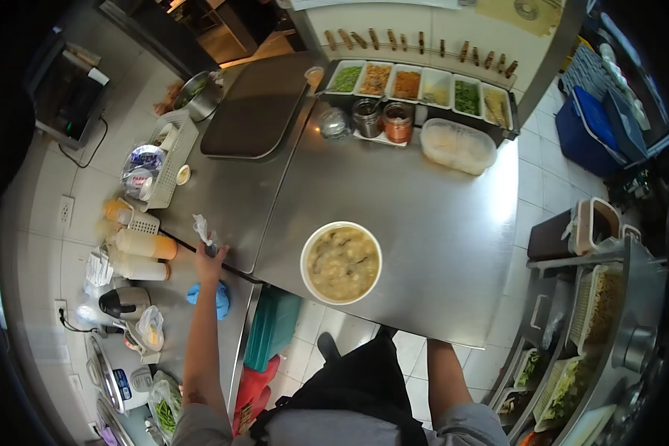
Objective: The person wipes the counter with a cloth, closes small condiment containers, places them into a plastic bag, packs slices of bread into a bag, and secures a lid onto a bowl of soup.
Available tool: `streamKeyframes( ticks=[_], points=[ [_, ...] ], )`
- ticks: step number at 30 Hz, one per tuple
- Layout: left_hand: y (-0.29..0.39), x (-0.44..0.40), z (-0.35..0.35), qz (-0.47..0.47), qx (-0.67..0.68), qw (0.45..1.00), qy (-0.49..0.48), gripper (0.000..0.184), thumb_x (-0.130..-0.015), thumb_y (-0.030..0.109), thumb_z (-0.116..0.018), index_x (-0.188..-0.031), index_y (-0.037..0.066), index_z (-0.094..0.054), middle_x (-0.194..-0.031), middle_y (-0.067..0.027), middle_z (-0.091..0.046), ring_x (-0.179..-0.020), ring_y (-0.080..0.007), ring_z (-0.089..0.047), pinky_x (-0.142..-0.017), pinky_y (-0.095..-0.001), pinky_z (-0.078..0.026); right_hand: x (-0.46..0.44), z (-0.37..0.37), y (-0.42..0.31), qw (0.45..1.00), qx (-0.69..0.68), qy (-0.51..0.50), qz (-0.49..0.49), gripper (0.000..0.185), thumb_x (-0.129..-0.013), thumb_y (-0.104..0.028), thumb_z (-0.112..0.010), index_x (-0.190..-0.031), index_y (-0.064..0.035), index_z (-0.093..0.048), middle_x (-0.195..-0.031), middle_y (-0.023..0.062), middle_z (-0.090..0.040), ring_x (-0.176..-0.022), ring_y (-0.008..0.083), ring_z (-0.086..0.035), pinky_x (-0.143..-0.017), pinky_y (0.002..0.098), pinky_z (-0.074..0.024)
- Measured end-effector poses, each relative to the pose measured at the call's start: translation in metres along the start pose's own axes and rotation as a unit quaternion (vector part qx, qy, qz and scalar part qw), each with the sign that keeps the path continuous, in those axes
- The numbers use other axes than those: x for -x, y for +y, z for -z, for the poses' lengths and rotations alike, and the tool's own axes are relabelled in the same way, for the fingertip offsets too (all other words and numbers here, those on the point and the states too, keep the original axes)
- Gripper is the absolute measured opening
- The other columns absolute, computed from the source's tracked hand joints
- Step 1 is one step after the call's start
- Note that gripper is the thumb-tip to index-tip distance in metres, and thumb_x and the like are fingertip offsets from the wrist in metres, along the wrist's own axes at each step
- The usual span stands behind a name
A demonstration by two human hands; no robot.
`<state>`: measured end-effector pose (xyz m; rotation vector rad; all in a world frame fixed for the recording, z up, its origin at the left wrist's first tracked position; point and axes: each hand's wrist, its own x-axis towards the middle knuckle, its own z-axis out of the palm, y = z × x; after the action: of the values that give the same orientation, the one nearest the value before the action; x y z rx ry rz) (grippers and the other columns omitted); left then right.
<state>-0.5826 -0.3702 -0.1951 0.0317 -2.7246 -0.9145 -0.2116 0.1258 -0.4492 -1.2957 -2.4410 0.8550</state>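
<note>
My left hand [211, 262] reaches out over the steel counter on the left. Its fingers close round the lower end of a small, crumpled plastic bag [201, 227] that looks whitish with a dark part; its contents are unclear. Below that hand lies a blue cloth [209, 299]. A white round bowl of thick, pale soup [343, 263] with dark bits stands near the front edge of the steel table. My right forearm hangs down past this edge, and the table hides the hand.
Trays of chopped toppings [406, 84] line the back, with spice jars [398, 123] and a plastic tub [458, 146] before them. A dark tray [254, 109] lies at back left. Bottles [146, 244] stand along the left wall; a vegetable rack [565, 349] is at right.
</note>
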Motion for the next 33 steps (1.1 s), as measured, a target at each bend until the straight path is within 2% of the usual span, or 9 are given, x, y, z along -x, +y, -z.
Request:
streamKeyframes(
  ticks=[7,10,15,18,20,21,23,29,33],
  points=[
    [0.102,0.067,0.021,0.003,0.026,0.992,0.121,0.07,-0.085,0.022,-0.074,-0.142,0.004,-0.038,-0.134,-0.0218,-0.041,-0.122,-0.0333,-0.045,-0.1,-0.043,-0.039,0.007,0.001,-0.017,0.998,-0.047,0.027,-0.018,0.045,-0.09,-0.019,-0.064,-0.131,-0.0034,-0.052,-0.118,0.0158,-0.064,-0.108,0.0333,-0.06,-0.093,0.0397,-0.0481],
    [0.114,0.135,0.019,-0.068,0.074,0.99,0.098,0.06,-0.086,0.008,-0.066,-0.141,0.005,-0.041,-0.131,-0.0173,-0.044,-0.116,-0.0295,-0.048,-0.099,-0.04,-0.04,0.008,-0.006,-0.026,0.995,-0.083,0.061,-0.016,0.046,-0.09,-0.019,-0.064,-0.132,-0.0029,-0.051,-0.119,0.0157,-0.063,-0.108,0.0338,-0.06,-0.093,0.0397,-0.048],
    [0.138,0.253,-0.016,-0.12,0.115,0.968,-0.187,0.053,-0.083,0.0,-0.059,-0.134,0.001,-0.044,-0.13,-0.0154,-0.046,-0.118,-0.0286,-0.048,-0.1,-0.0389,-0.042,0.031,-0.013,-0.038,0.98,-0.153,0.129,0.009,0.048,-0.09,-0.018,-0.064,-0.133,-0.0021,-0.049,-0.12,0.0156,-0.063,-0.108,0.0345,-0.06,-0.094,0.0396,-0.048],
    [0.13,0.285,-0.053,0.012,0.264,0.884,-0.385,0.055,-0.088,0.008,-0.064,-0.138,0.006,-0.043,-0.128,-0.0116,-0.049,-0.11,-0.0229,-0.053,-0.093,-0.0347,-0.045,0.061,0.018,-0.067,0.996,-0.04,0.083,-0.012,0.043,-0.092,-0.012,-0.06,-0.132,0.0004,-0.049,-0.113,0.0157,-0.064,-0.092,0.0304,-0.064,-0.083,0.0375,-0.0535],
    [0.123,0.281,-0.075,0.071,0.294,0.825,-0.477,0.054,-0.092,0.017,-0.063,-0.141,0.009,-0.042,-0.126,-0.0081,-0.052,-0.107,-0.0184,-0.054,-0.088,-0.0316,-0.046,0.094,0.047,-0.111,0.898,-0.378,0.086,-0.207,0.034,-0.093,-0.006,-0.056,-0.126,0.0032,-0.054,-0.103,0.0146,-0.065,-0.079,0.0237,-0.064,-0.071,0.0334,-0.0559],
    [0.119,0.275,-0.085,0.103,0.321,0.788,-0.515,0.054,-0.094,0.023,-0.062,-0.142,0.01,-0.041,-0.126,-0.0072,-0.053,-0.107,-0.0178,-0.055,-0.088,-0.0311,-0.046,0.109,0.057,-0.125,0.864,-0.439,0.112,-0.22,0.031,-0.093,-0.003,-0.055,-0.124,0.0015,-0.058,-0.087,0.0122,-0.066,-0.072,0.0141,-0.063,-0.064,0.026,-0.0516],
    [0.133,0.258,-0.085,0.185,0.248,0.753,-0.581,0.052,-0.097,0.027,-0.058,-0.142,0.01,-0.04,-0.126,-0.0077,-0.054,-0.109,-0.0169,-0.055,-0.088,-0.0307,-0.046,0.139,0.083,-0.141,0.88,-0.409,0.062,-0.233,0.031,-0.094,-0.005,-0.056,-0.125,0.0012,-0.058,-0.08,0.007,-0.065,-0.068,0.0107,-0.06,-0.063,0.0247,-0.0504],
    [0.131,0.246,-0.069,0.035,0.288,0.609,-0.738,0.048,-0.098,0.02,-0.056,-0.142,0.007,-0.04,-0.105,-0.0099,-0.067,-0.091,-0.015,-0.064,-0.076,-0.0284,-0.052,0.207,0.107,-0.17,0.862,-0.456,0.039,-0.219,0.024,-0.097,-0.012,-0.059,-0.117,-0.0002,-0.066,-0.078,0.0007,-0.063,-0.063,0.0066,-0.053,-0.059,0.0218,-0.0455],
    [0.13,0.246,-0.051,0.107,0.327,0.608,-0.715,0.039,-0.098,0.017,-0.056,-0.135,0.005,-0.05,-0.097,-0.0092,-0.069,-0.08,-0.0152,-0.067,-0.066,-0.0285,-0.056,0.226,0.099,-0.18,0.864,-0.446,0.019,-0.235,0.026,-0.097,-0.023,-0.06,-0.109,-0.0015,-0.068,-0.076,-0.0014,-0.061,-0.065,0.0058,-0.053,-0.056,0.0219,-0.0445]
  ],
)
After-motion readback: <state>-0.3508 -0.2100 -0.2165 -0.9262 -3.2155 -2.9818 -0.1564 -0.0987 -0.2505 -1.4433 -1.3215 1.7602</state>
